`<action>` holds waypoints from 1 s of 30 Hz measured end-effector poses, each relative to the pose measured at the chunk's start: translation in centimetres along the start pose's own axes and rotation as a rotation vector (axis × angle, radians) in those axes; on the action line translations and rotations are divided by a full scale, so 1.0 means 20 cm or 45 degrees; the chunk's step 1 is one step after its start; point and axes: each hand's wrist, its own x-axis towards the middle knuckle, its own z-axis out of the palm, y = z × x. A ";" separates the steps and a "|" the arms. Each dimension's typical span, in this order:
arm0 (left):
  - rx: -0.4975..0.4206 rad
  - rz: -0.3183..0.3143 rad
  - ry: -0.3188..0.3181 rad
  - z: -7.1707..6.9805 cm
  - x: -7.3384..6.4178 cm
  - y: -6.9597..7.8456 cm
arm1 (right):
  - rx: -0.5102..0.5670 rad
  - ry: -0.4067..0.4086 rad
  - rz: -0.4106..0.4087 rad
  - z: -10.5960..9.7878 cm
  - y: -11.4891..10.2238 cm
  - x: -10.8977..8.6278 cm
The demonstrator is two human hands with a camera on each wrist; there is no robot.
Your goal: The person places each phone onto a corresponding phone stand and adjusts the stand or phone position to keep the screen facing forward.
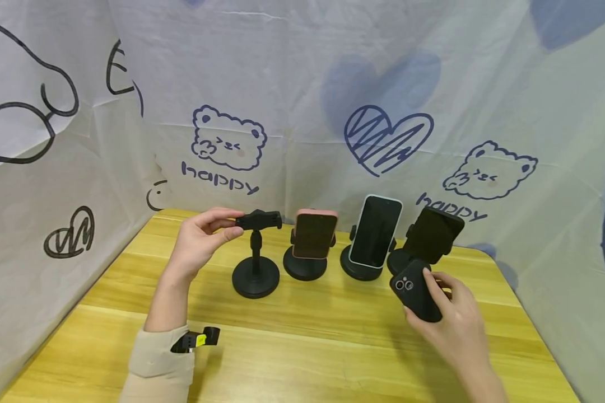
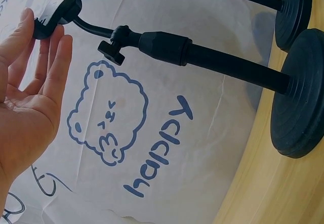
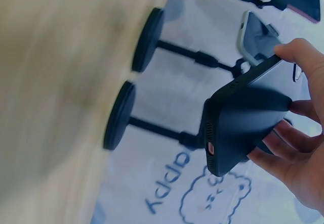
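Note:
At the left of the row, my left hand (image 1: 195, 242) pinches the end of the clamp (image 1: 260, 220) on a black phone stand (image 1: 256, 278), which holds no phone. The left wrist view shows thumb and fingertips on that clamp's edge, with the stand's pole (image 2: 233, 67) running to its round base. My right hand (image 1: 459, 319) grips a dark-cased phone (image 1: 419, 296) by its edges, its camera lenses facing the head view. This phone is up in front of the rightmost stand, partly covering its base. In the right wrist view the fingers are spread along the phone (image 3: 248, 120).
Three more black stands stand to the right, bearing a pink-edged phone (image 1: 315, 235), a white-edged phone (image 1: 377, 232) and a black phone (image 1: 433, 235). They stand on a wooden table (image 1: 292, 358) near a printed cloth backdrop (image 1: 302, 84). A black strap device (image 1: 191, 340) sits at my left cuff.

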 end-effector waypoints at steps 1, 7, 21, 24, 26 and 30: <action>-0.001 0.002 0.001 0.00 0.00 0.00 | 0.008 0.009 -0.012 0.01 -0.02 0.02; -0.009 0.008 -0.006 0.00 0.00 -0.01 | 0.082 0.035 -0.029 0.05 -0.11 0.11; -0.020 -0.006 -0.008 0.00 0.00 0.01 | 0.195 0.180 -0.089 0.17 -0.31 0.28; -0.017 -0.008 -0.011 0.00 0.00 0.01 | 0.217 0.235 -0.122 0.19 -0.35 0.31; -0.015 -0.009 -0.014 0.00 0.00 0.01 | 0.230 0.259 -0.134 0.21 -0.37 0.33; -0.016 -0.011 -0.012 -0.01 0.00 0.01 | 0.271 0.288 -0.145 0.23 -0.42 0.37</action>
